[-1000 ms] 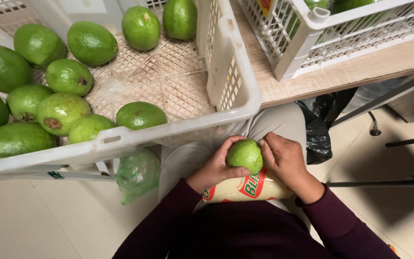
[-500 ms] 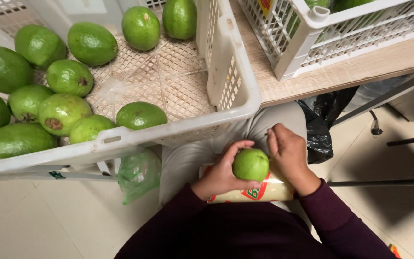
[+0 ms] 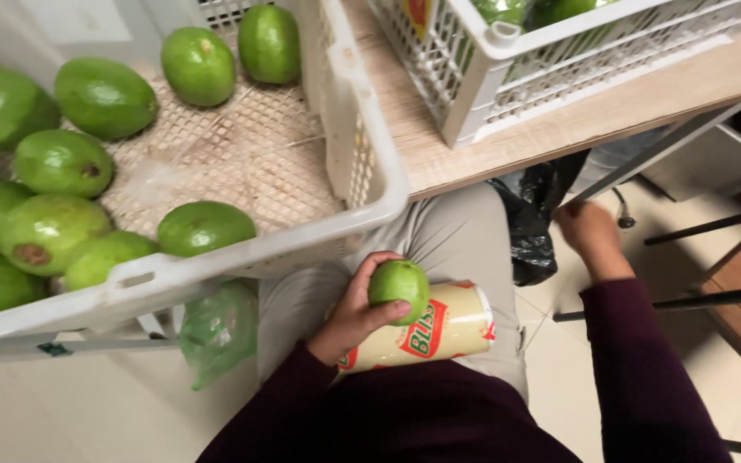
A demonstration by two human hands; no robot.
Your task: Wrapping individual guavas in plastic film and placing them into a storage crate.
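Note:
My left hand (image 3: 355,313) grips a small round green fruit (image 3: 399,288) over my lap. Under it lies a cream-coloured roll (image 3: 439,327) with a red and green label, resting across my thighs. My right hand (image 3: 587,231) is off to the right, reaching down toward a black plastic bag (image 3: 532,230) below the table edge. Its fingers are curled and blurred, and I see nothing in it. A white plastic crate (image 3: 216,257) in front of me holds several larger green fruits (image 3: 206,226).
A second white crate (image 3: 508,77) with green produce stands on the wooden table (image 3: 576,129) at the upper right. A green plastic bag (image 3: 220,330) hangs below the near crate. Black metal bars (image 3: 696,300) cross the tiled floor at the right.
My right hand has left the small fruit and swung out right toward the black bag. My left hand keeps the fruit on the roll.

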